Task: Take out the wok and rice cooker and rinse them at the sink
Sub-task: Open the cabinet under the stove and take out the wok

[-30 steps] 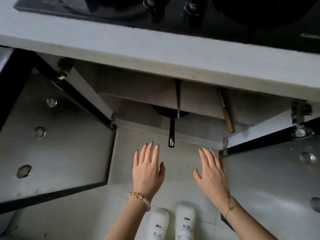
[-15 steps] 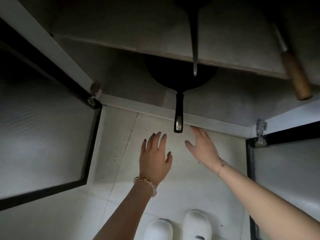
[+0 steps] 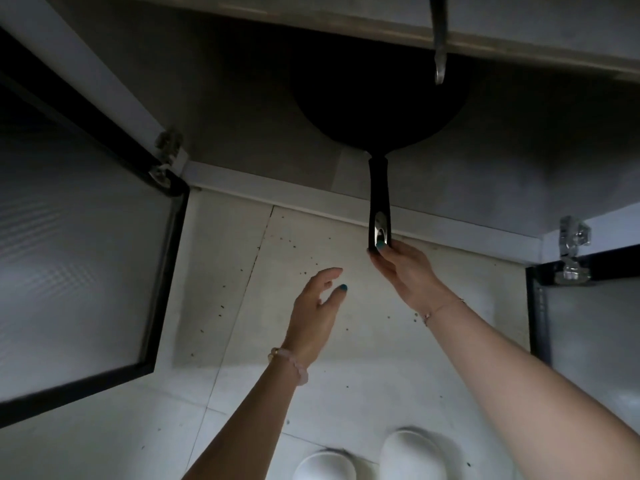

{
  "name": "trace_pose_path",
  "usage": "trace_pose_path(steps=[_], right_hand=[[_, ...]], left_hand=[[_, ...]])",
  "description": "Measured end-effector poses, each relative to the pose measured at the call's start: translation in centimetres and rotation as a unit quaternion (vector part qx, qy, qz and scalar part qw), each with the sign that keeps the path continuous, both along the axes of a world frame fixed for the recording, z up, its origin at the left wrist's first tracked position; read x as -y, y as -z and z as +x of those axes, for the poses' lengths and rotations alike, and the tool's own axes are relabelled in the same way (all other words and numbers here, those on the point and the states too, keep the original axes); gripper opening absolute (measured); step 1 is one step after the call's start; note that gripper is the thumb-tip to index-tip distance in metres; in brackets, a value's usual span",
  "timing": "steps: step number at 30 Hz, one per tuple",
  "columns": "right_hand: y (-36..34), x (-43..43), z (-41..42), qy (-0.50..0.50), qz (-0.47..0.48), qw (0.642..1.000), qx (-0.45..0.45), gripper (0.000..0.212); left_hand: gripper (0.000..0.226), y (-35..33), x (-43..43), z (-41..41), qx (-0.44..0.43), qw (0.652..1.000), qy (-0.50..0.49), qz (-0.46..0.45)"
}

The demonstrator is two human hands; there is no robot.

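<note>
black wok (image 3: pixel 377 109) sits in the dark lower cabinet, just beyond the right hand (image 3: pixel 405 268). its handle (image 3: pixel 379 192) juts out past the cabinet lip toward that hand.

head view, right side: right hand grasps the very end of the handle, thumb (image 3: pixel 381 244) laid on top by the metal hanging loop, fingers curled beneath. only the tip is pinched; the rest of the handle is bare.

head view, left side: left hand (image 3: pixel 317 313) is below and left of the right hand, apart from it. it holds nothing, with fingers relaxed and loosely spread over the white tiled floor (image 3: pixel 346 375).

beaded bracelet (image 3: pixel 291 363) on left wrist, thin chain (image 3: pixel 443 306) on right. frosted left door (image 3: pixel 69 254) stands swung out left of the left hand, frosted right door (image 3: pixel 588 341) right of the right arm. white slippers (image 3: pixel 412 455) lie below both forearms.
</note>
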State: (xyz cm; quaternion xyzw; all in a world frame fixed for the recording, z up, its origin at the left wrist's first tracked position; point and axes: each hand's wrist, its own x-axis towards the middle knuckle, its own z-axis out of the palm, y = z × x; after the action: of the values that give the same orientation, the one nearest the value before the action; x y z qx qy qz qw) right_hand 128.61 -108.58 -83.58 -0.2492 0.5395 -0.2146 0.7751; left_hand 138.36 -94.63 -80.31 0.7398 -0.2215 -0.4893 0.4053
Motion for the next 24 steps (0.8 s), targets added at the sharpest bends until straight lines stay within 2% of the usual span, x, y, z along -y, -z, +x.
trace_pose_path(steps=[2, 5, 7, 11, 17, 20, 24], right_hand=[[-0.2, -0.4, -0.8, 0.002, 0.007, 1.000, 0.005, 0.011], [-0.7, -1.6, -2.2, -0.027, 0.007, 1.000, 0.005, 0.012], [-1.0, -2.5, -3.0, -0.027, 0.013, 1.000, 0.005, 0.015], [-1.3, -4.1, -4.0, -0.032, 0.027, 0.999, 0.004, 0.020], [-1.9, -6.5, -6.5, -0.098, 0.055, 0.994, 0.010, 0.027], [-2.3, -6.6, -8.2, -0.133, 0.084, 0.987, -0.008, 0.022], [-2.3, -5.0, -9.0, -0.140, 0.103, 0.982, -0.077, 0.032]], left_hand=[[0.028, -0.2, 0.6, -0.3, -0.105, 0.993, -0.045, 0.000], [0.032, 0.2, 1.6, -0.7, -0.236, 0.962, -0.138, 0.006], [0.040, 0.7, 2.5, -0.9, -0.279, 0.947, -0.161, 0.011], [0.046, 1.8, 4.8, -1.8, -0.293, 0.951, -0.100, 0.021], [0.020, 1.6, 6.4, -3.0, -0.347, 0.931, -0.112, 0.020], [0.009, 1.6, 5.7, -3.8, -0.303, 0.950, -0.069, 0.035], [0.006, 1.8, 5.4, -4.0, -0.240, 0.967, -0.060, 0.064]])
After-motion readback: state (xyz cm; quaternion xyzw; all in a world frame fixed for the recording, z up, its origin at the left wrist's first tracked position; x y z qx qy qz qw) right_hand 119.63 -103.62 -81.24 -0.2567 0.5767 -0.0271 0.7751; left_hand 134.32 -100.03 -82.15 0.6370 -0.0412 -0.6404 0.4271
